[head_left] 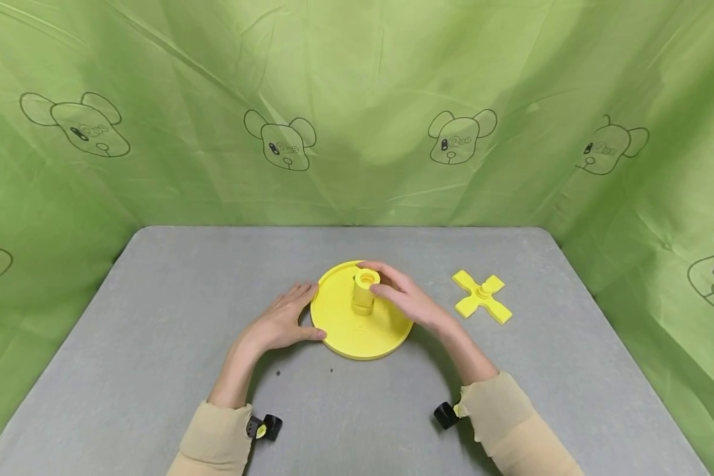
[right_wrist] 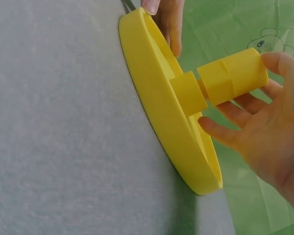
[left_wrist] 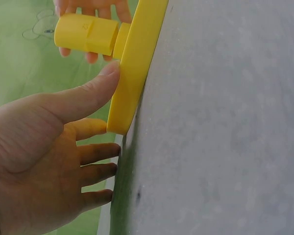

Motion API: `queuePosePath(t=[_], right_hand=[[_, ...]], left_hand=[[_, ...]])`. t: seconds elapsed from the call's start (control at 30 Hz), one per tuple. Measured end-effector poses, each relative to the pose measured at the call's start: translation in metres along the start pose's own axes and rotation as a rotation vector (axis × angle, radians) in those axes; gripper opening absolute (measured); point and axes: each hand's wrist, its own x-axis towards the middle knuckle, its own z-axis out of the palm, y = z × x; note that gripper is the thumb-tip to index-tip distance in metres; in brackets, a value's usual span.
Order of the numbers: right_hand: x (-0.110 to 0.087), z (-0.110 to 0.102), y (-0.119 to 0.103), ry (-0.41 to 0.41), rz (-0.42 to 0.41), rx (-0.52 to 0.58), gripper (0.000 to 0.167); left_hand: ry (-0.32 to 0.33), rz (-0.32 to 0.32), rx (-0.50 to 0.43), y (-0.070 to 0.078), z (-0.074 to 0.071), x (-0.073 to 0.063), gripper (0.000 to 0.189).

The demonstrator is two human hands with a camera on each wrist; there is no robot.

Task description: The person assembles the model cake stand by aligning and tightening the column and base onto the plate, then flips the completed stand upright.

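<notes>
A round yellow tray-like base point(head_left: 345, 334) with a raised rim lies on the table, a short stub point(right_wrist: 188, 93) standing at its middle. Above the stub is a hollow yellow cylinder point(head_left: 364, 294) with flat facets. A narrower neck shows between cylinder and stub in the right wrist view. My right hand point(head_left: 413, 301) grips the cylinder's upper part, thumb on the near side and fingers behind. At the base's left side, my left hand point(head_left: 282, 320) touches the rim with its thumb and index finger. Its other fingers point(left_wrist: 98, 174) are extended and spread beside the base.
To the right of the base lies a yellow cross-shaped piece point(head_left: 482, 296) with a threaded post at its centre. Two small dark specks mark the grey table point(head_left: 357, 423) near its front. Green cloth point(head_left: 357, 79) with printed bear heads hangs around the back and sides.
</notes>
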Motion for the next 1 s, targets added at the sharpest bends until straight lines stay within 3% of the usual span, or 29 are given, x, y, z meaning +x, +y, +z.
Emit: queuePosePath(t=[0.2,0.37,0.6,0.8,1.0], right_hand=[[0.0004,0.0014,0.0029,0.050,-0.012,0.017,0.043],[0.0004,0.0063,0.0013,0.113,-0.002,-0.043,0.045],[-0.0013,0.0055,-0.0031,0.071,-0.045,-0.073,0.065],[-0.0017,0.0029,-0.0013,0.037,-0.072,-0.057,0.051],[-0.0007,0.0070,-0.0005,0.127,-0.020,-0.084,0.046]], left_hand=[[0.001,0.004,0.002,0.0001,0.0005,0.0013,0.101],[0.001,0.003,-0.003,0.0001,0.0011,0.0019,0.100],[-0.004,0.004,-0.001,0.0004,0.0014,0.0008,0.101],[0.004,0.012,-0.002,0.0008,0.0007,0.0002,0.100],[0.001,0.003,-0.007,0.0008,0.0013,0.0004,0.100]])
